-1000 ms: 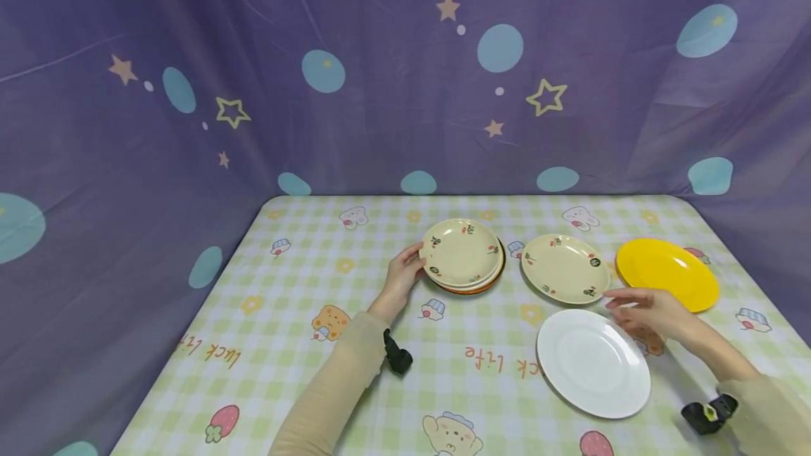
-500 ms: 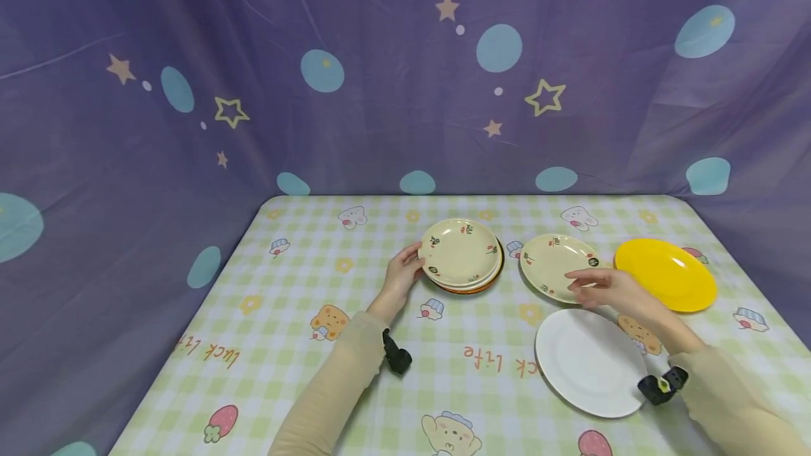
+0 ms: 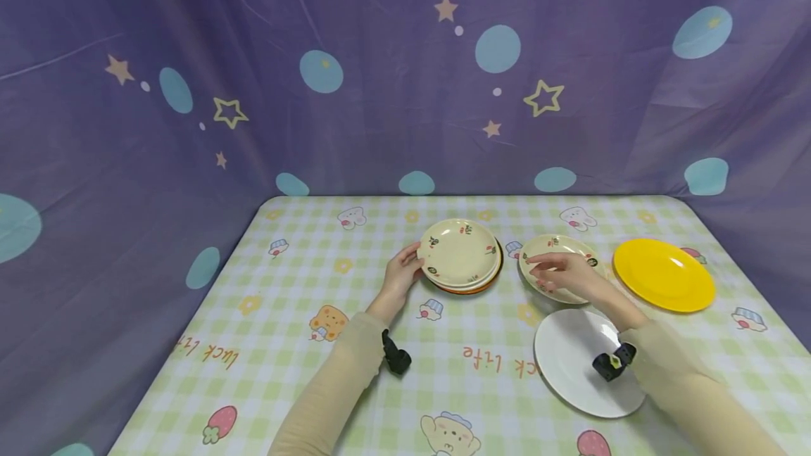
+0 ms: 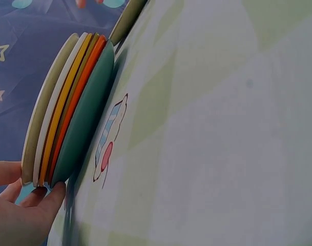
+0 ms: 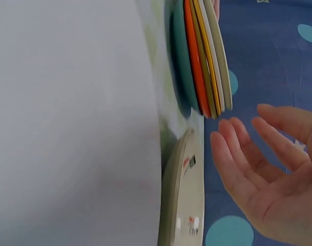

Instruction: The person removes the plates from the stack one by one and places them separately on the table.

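A stack of several plates [image 3: 460, 252] stands toward the back middle of the table, a cream patterned plate on top. From the side, the left wrist view shows white, yellow and orange rims and a green plate [image 4: 90, 115] at the bottom. My left hand [image 3: 400, 274] grips the stack's left edge, thumb low against the green plate and fingers by the upper rims. Farther right, my right hand [image 3: 566, 274] hovers over a second cream patterned plate [image 3: 560, 244], fingers apart and holding nothing. In the right wrist view its fingertips point toward the stack without touching it.
A white plate [image 3: 567, 361] lies nearer the front, under my right forearm. To the right is a yellow plate [image 3: 664, 275]. The checked tablecloth [image 3: 285, 378] covers the table, and a purple curtain [image 3: 393, 132] hangs behind its back edge.
My right hand has moved left, from above the gap between the white and yellow plates to over the cream plate. My left hand and the stack have stayed in place.
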A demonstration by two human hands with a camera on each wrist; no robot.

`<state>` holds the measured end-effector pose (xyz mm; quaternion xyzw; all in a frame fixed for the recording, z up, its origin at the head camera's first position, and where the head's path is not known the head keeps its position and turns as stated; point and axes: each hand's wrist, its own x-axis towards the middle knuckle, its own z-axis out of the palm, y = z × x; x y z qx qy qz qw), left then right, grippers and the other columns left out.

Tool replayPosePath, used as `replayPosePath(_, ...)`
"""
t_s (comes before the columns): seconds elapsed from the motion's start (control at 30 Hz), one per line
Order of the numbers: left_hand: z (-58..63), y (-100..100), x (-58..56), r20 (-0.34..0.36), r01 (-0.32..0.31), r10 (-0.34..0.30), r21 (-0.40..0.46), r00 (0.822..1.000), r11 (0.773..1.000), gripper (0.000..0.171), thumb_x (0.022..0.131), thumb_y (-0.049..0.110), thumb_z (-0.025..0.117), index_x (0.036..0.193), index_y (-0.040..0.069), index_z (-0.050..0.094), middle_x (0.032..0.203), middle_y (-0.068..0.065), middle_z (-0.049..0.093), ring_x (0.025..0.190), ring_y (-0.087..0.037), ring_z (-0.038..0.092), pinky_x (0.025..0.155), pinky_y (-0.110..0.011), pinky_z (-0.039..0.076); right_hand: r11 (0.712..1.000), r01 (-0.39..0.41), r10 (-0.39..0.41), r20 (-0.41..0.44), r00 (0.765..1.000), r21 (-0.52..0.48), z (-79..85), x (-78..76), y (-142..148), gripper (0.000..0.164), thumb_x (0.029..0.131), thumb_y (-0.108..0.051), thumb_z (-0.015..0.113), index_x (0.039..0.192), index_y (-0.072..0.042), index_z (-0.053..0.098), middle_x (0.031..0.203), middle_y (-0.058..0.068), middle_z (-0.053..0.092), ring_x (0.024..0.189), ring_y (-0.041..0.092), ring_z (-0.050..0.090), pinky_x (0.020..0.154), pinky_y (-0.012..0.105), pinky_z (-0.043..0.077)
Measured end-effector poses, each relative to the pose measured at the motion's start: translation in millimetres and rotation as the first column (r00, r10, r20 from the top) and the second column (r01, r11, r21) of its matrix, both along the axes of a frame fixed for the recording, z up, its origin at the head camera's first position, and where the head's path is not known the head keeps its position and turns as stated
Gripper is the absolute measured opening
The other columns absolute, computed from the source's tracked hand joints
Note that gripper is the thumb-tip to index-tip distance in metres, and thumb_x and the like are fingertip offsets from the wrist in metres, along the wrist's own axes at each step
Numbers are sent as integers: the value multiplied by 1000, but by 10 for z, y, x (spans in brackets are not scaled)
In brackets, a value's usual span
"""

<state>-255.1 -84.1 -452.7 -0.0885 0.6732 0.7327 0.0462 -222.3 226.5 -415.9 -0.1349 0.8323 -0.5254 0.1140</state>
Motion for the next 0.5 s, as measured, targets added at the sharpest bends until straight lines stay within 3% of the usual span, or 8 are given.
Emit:
replayPosePath(0.17, -2, -2, 12, -5, 5, -5, -4, 1000, 1000, 42, 85, 1, 51, 127, 6, 47, 126, -15, 48, 108, -24, 52, 87, -29, 46, 1000, 30, -30, 5, 1000, -8, 16, -49, -153, 40, 85, -8, 57, 120, 10, 48, 104, 28, 57, 77, 13, 61, 66, 30, 54)
replayPosePath(0.5, -16, 1, -8, -2, -14, 14, 27, 1000, 1000, 44, 85, -1, 52, 128, 6, 45, 127, -15, 48, 109, -24, 51, 87, -29, 47, 994, 69, -65, 50, 997, -86, 38, -176, -368, 40, 87, -4, 50, 123, 12, 42, 109, 32, 52, 86, 26, 61, 76, 40, 52)
